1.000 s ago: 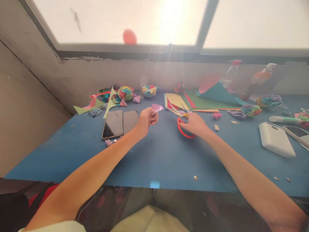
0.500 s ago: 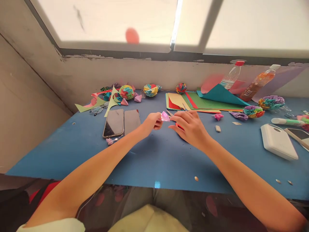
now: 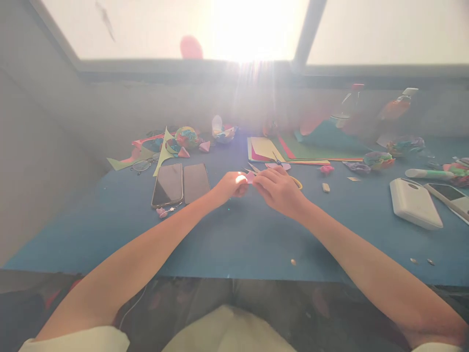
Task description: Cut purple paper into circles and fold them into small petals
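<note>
Between my two hands is a small folded piece of pink paper [image 3: 250, 177], mostly hidden by fingers. My left hand [image 3: 231, 185] is closed, pinching the paper's left side, with bright light falling on the thumb. From the other side my right hand [image 3: 275, 188] meets the paper, its fingers drawn together on the right edge. Partly under and behind my right hand lie scissors with a yellow handle [image 3: 297, 183], blades showing above the knuckles. Just beyond is a second pair of scissors [image 3: 277, 159] on the coloured paper sheets [image 3: 269, 149].
Two phones [image 3: 167, 186] lie left of my hands, near eyeglasses [image 3: 142, 166] and ruffled paper balls [image 3: 186, 137]. To the right are an eraser [image 3: 326, 187], a white power bank [image 3: 415, 203] and a marker [image 3: 427, 174]. Two bottles [image 3: 397, 107] stand at the back. Sun glare washes out the far side.
My right hand has moved left, its spread fingers closing onto the pink paper. The view has shifted slightly, and strong sun glare now comes through the window.
</note>
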Demonstrator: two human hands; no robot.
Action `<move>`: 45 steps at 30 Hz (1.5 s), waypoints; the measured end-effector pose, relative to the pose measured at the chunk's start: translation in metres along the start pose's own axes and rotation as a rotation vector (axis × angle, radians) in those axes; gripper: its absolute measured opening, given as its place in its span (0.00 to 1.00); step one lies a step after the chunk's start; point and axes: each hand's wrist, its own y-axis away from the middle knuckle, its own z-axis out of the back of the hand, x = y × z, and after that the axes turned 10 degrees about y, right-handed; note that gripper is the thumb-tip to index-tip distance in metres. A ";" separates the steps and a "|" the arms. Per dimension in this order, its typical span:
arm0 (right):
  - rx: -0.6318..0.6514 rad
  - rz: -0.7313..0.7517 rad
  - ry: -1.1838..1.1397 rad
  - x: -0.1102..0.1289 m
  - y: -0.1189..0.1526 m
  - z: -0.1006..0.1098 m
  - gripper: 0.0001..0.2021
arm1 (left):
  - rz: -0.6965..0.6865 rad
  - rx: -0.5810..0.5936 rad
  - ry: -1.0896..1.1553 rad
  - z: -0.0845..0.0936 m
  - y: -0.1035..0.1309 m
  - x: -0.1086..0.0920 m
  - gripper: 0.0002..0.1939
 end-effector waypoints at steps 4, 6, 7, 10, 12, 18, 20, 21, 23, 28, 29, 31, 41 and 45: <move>0.006 -0.145 -0.127 -0.002 0.001 -0.003 0.10 | -0.178 0.059 -0.233 0.003 0.005 -0.002 0.15; 0.018 -0.222 -0.225 -0.002 0.000 -0.002 0.08 | -0.223 0.097 -0.307 0.003 0.006 -0.004 0.16; 0.026 -0.259 -0.272 -0.001 0.000 -0.002 0.07 | -0.233 0.110 -0.331 0.003 0.006 -0.005 0.16; 0.056 -0.372 -0.403 0.000 -0.002 0.000 0.07 | -0.244 0.122 -0.365 0.004 0.006 -0.005 0.17; 0.077 -0.440 -0.474 0.001 -0.003 0.000 0.06 | -0.249 0.118 -0.383 0.003 0.006 -0.005 0.16; 0.105 -0.544 -0.559 0.002 -0.004 -0.001 0.05 | -0.240 0.097 -0.388 -0.001 0.007 -0.005 0.17; 0.113 -0.565 -0.570 0.001 -0.005 0.000 0.06 | -0.216 0.089 -0.354 -0.002 0.008 -0.006 0.19; 0.115 -0.575 -0.574 0.001 -0.005 0.000 0.06 | -0.203 0.085 -0.334 -0.002 0.008 -0.006 0.20; 0.123 -0.599 -0.586 0.001 -0.006 0.001 0.07 | -0.183 0.085 -0.295 -0.002 0.008 -0.005 0.20; 0.173 -0.653 -0.650 0.000 -0.007 0.002 0.10 | -0.146 0.091 -0.184 -0.003 0.008 -0.005 0.18; 0.171 -0.658 -0.672 0.000 -0.007 0.001 0.11 | -0.131 0.085 -0.153 -0.004 0.008 -0.006 0.17; 0.157 -0.643 -0.724 -0.002 -0.006 -0.002 0.13 | -0.097 0.066 -0.094 -0.006 0.008 -0.008 0.15; 0.052 -0.021 -0.030 -0.011 -0.001 0.002 0.09 | -0.012 0.027 -0.070 -0.011 0.012 -0.019 0.14; 0.112 0.031 0.068 -0.011 -0.002 0.005 0.13 | 0.026 0.045 -0.039 -0.012 0.013 -0.021 0.17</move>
